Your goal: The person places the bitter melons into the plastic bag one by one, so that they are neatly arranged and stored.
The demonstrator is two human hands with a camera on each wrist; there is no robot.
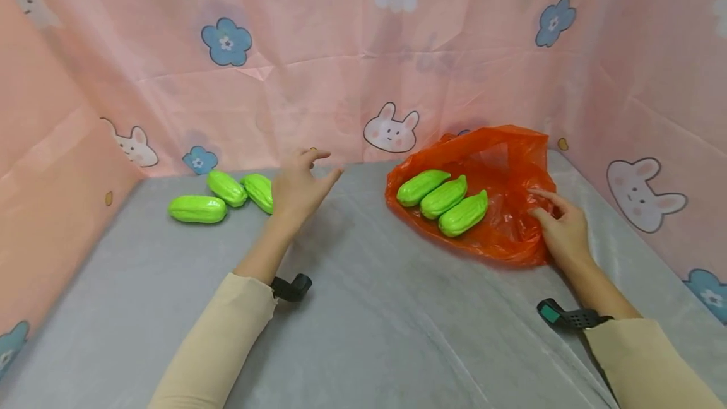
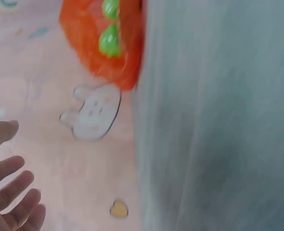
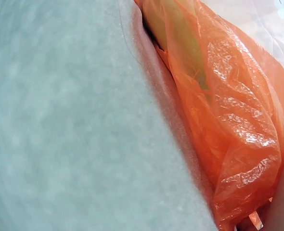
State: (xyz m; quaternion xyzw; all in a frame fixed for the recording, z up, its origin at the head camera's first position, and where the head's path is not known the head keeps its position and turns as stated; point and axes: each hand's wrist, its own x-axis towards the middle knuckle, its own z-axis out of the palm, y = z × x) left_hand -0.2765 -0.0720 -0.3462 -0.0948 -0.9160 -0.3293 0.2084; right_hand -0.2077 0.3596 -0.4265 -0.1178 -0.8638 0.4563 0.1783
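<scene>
My left hand (image 1: 298, 188) is held over the grey table with its fingers loosely spread and nothing in them. Just left of it lie three glossy, bright green, oblong vegetable-like pieces (image 1: 197, 209), the nearest partly hidden behind the hand. In the left wrist view, the same hand (image 2: 12, 187) shows its fingers apart. My right hand (image 1: 565, 232) grips the right edge of an orange plastic bag (image 1: 517, 163), whose mouth faces left. Three more green pieces (image 1: 444, 197) lie side by side inside that mouth. The right wrist view shows the crinkled bag (image 3: 243, 125) against the fingers.
A grey cloth covers the table (image 1: 363, 320). Pink printed curtains (image 1: 318, 100) rise along the back and both sides, close behind the bag and the loose green pieces. Black straps with small devices (image 1: 292, 287) are worn on both wrists.
</scene>
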